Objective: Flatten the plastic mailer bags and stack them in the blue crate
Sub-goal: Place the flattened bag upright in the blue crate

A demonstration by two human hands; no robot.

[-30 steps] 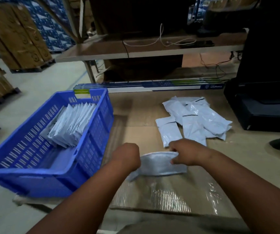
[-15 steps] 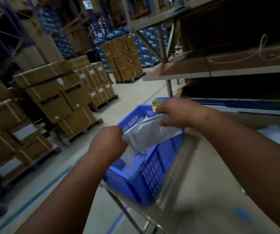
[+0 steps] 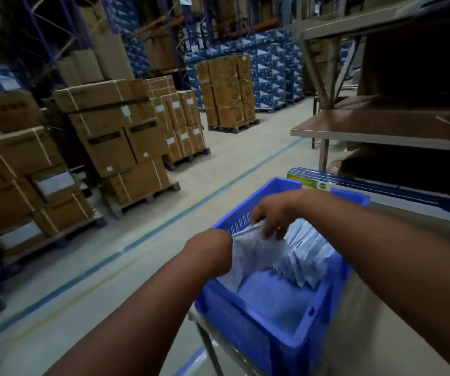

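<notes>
Mailer held over the crate, stack lying to its right.

I had my left hand (image 3: 209, 252) and right hand (image 3: 274, 217) pinching the mailer bag (image 3: 251, 256) at its two ends, long axis between them, above the blue crate (image 3: 248, 329); the stacked bags (image 3: 309, 256) lay nearer my right.

text: none legible | carton (image 3: 115, 126) labels: blurred

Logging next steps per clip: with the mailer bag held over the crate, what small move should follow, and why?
Probably lower the mailer bag against the row of bags and release it. Both the left hand and right hand grip it inside the blue crate, beside that row, with bare floor below.
</notes>
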